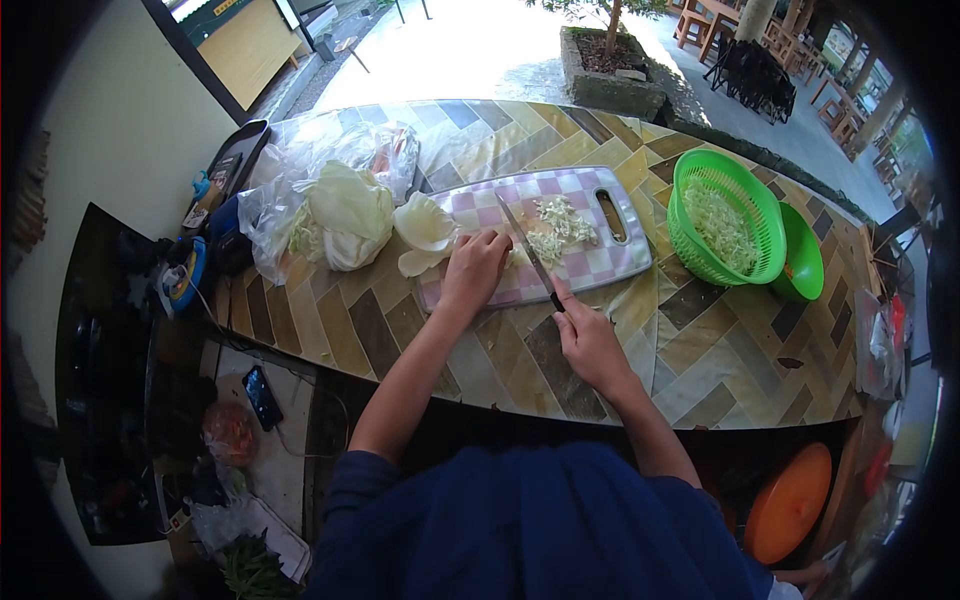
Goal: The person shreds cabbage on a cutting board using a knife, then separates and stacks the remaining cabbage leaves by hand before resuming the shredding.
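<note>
A knife (pixel 527 244) is held by its dark handle in my right hand (pixel 590 345), its blade slanting across the checkered cutting board (pixel 625 262). Close to the blade's left side, my left hand (pixel 477 268) has its fingers curled down over cabbage on the board, most of which they hide. Chopped cabbage (pixel 562 228) lies in a loose pile right of the blade. Left of my left hand, loose cabbage leaves (pixel 425 225) overlap the board's edge. Beyond them a cabbage head (pixel 350 215) rests beside a clear plastic bag (pixel 265 215).
At the right, a green basket (pixel 690 235) holds shredded cabbage, with a green bowl (pixel 808 262) beside it. A dark tray (pixel 240 150) stands at the table's left end. Below the table are a phone (pixel 262 398) and an orange round lid (pixel 790 505).
</note>
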### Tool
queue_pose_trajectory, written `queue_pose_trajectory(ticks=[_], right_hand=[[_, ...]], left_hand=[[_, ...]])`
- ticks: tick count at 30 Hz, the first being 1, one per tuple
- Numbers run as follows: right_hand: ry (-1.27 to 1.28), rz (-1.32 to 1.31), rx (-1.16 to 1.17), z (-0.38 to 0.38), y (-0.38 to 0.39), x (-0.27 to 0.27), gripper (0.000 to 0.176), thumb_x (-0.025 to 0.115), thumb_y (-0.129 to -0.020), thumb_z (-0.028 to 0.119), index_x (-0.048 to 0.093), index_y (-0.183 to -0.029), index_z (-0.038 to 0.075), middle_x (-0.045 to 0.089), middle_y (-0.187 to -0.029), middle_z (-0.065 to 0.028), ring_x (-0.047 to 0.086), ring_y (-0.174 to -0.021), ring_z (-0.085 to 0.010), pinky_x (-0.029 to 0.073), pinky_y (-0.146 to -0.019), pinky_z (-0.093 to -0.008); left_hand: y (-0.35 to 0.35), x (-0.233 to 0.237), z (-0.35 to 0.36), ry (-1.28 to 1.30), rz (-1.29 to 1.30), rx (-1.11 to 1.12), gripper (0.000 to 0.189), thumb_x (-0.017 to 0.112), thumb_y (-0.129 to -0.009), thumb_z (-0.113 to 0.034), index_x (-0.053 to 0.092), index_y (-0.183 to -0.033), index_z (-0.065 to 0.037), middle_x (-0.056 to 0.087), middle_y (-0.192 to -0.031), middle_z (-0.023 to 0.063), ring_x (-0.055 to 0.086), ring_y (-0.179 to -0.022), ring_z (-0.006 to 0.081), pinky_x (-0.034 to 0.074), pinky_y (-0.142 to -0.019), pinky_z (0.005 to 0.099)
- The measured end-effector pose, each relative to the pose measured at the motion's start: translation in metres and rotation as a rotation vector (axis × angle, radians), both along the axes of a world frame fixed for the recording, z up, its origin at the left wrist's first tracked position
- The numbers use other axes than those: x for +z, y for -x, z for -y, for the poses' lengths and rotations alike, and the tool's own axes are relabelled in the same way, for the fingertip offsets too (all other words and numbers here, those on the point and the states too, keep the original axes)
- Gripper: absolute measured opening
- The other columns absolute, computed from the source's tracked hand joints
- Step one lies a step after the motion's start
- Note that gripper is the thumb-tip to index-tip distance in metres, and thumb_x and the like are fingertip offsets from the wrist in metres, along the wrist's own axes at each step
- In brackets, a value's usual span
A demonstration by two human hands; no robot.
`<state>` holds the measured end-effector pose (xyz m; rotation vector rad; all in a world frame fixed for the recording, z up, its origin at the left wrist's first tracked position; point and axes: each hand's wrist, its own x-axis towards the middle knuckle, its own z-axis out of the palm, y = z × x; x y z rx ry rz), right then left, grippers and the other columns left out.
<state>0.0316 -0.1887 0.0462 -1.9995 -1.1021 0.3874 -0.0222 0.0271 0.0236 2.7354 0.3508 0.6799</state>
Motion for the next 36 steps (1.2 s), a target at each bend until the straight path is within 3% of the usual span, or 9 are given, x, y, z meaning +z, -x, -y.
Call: queue_pose_trajectory(ticks=[9,12,15,18,21,24,27,36], right_hand=[[-0.019,-0.015,-0.011,0.0,-0.002,-0.001,0.055,0.049,-0.094,0.01,0.036,-0.147,0.011,0.062,-0.096,-0.0269,0.059,-0.089,-0.0437,0.045,-0.08,-0.0483],[-0.006,-0.041,-0.02,0.001,-0.004,0.004,0.055,0.05,-0.094,0.01,0.036,-0.147,0.011,0.062,-0.096,-0.0277,0.059,-0.089,-0.0442,0.045,-0.08,-0.0483],[-0.028,-0.034,-0.038,0.004,-0.009,0.006,0.055,0.05,-0.094,0.01,0.037,-0.147,0.01,0.062,-0.096,-0.0285,0.059,-0.088,-0.0447,0.046,-0.079,-0.0479],[-0.067,-0.026,-0.054,0.008,-0.011,0.004,0.055,0.051,-0.093,0.009,0.037,-0.146,0.01,0.062,-0.095,-0.029,0.059,-0.087,-0.0451,0.046,-0.079,-0.0475],[-0.063,-0.032,-0.062,0.01,-0.011,0.005,0.055,0.051,-0.093,0.009,0.038,-0.146,0.01,0.062,-0.095,-0.0291,0.059,-0.087,-0.0452,0.046,-0.079,-0.0474],[-0.03,-0.057,-0.064,0.01,-0.007,0.011,0.054,0.05,-0.093,0.009,0.038,-0.146,0.01,0.062,-0.096,-0.029,0.059,-0.087,-0.0449,0.046,-0.079,-0.0478],[-0.006,-0.077,-0.044,0.009,-0.003,0.011,0.054,0.05,-0.094,0.009,0.037,-0.146,0.009,0.062,-0.098,-0.0291,0.059,-0.089,-0.0446,0.046,-0.08,-0.0481],[0.071,-0.042,0.003,-0.001,0.009,0.007,0.054,0.047,-0.095,0.012,0.034,-0.148,0.009,0.06,-0.1,-0.0293,0.059,-0.091,-0.045,0.046,-0.081,-0.0493]], left_hand=[[0.003,0.005,-0.001,0.045,0.032,-0.022,0.019,0.065,-0.086,-0.02,0.068,-0.096,-0.004,0.069,-0.089,0.0136,0.066,-0.085,0.0327,0.048,-0.084,0.0404],[-0.008,0.016,-0.011,0.259,-0.067,-0.002,0.019,0.065,-0.087,-0.019,0.069,-0.093,-0.002,0.07,-0.086,0.0152,0.067,-0.08,0.0345,0.05,-0.076,0.0417],[-0.02,0.029,-0.02,0.308,0.023,-0.01,0.018,0.064,-0.087,-0.017,0.069,-0.092,0.0,0.071,-0.083,0.0156,0.067,-0.076,0.0359,0.051,-0.069,0.0426],[-0.029,0.045,-0.019,0.119,0.087,0.105,0.014,0.065,-0.087,-0.015,0.069,-0.094,-0.004,0.071,-0.087,0.012,0.067,-0.082,0.0311,0.049,-0.079,0.0408],[-0.027,0.034,-0.015,-0.128,0.154,0.032,0.012,0.065,-0.087,-0.015,0.068,-0.095,-0.008,0.07,-0.089,0.006,0.066,-0.091,0.0244,0.044,-0.091,0.0405],[-0.008,0.012,-0.002,-0.143,-0.003,-0.055,0.01,0.063,-0.088,-0.015,0.067,-0.096,-0.01,0.067,-0.097,0.003,0.062,-0.1,0.019,0.037,-0.1,0.0423],[0.01,-0.004,0.008,-0.131,0.037,-0.055,0.01,0.062,-0.087,-0.014,0.066,-0.094,-0.01,0.066,-0.103,0.0025,0.059,-0.105,0.0202,0.035,-0.103,0.0453],[0.022,-0.017,0.015,-0.048,-0.011,-0.064,0.033,0.057,-0.093,-0.025,0.062,-0.118,-0.004,0.06,-0.128,0.0093,0.053,-0.123,0.0227,0.033,-0.106,0.0437]])
